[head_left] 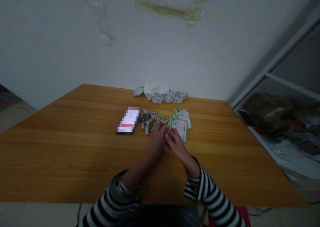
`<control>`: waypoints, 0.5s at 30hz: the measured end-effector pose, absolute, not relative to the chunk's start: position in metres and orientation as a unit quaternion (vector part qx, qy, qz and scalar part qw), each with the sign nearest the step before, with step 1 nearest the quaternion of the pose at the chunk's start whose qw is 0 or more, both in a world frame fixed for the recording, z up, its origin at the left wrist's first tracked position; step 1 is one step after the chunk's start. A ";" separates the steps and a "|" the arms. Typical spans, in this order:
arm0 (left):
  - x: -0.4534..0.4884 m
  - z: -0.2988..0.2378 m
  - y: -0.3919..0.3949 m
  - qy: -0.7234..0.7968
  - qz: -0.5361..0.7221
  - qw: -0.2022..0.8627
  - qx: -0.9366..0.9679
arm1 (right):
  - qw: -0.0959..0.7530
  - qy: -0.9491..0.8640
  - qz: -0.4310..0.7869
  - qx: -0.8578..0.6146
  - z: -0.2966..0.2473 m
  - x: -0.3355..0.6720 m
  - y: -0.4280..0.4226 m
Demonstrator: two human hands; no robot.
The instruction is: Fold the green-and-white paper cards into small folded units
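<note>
My left hand [158, 137] and my right hand [176, 142] meet over the middle of the table, fingers closed around a small piece of folded paper [168, 129]. Most of that piece is hidden by the fingers. Just beyond my left hand lie several folded pieces of printed paper [147, 126], green and white. Flat printed sheets [182, 128] with green edges rest beside and partly behind my right hand, one overlapping another.
A phone [128, 121] with a lit, blurred screen lies left of the folded pieces. More folded paper [162, 96] is heaped along the wall at the back of the wooden table [75, 147]. A shelf [287, 153] holding boxes and bags stands on the right.
</note>
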State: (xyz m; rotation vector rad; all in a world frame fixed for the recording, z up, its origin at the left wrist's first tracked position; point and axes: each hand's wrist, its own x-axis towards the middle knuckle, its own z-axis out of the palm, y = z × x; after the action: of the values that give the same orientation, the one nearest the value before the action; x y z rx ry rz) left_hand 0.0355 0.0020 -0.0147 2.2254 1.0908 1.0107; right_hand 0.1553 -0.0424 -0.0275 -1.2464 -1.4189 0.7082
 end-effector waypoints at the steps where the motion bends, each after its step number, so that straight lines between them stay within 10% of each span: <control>1: 0.035 -0.014 0.002 0.392 0.357 0.225 0.817 | 0.536 -0.592 0.276 -0.535 -0.027 0.154 -0.043; 15: 0.034 -0.008 -0.003 0.427 0.319 0.207 0.821 | 0.581 -0.486 0.355 -0.549 -0.022 0.172 -0.044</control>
State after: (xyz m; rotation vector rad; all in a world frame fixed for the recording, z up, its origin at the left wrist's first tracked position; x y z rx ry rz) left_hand 0.0344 -0.0031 -0.0080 2.2860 1.1889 0.8884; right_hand 0.1723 -0.0440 -0.0215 -1.2823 -1.1347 0.8297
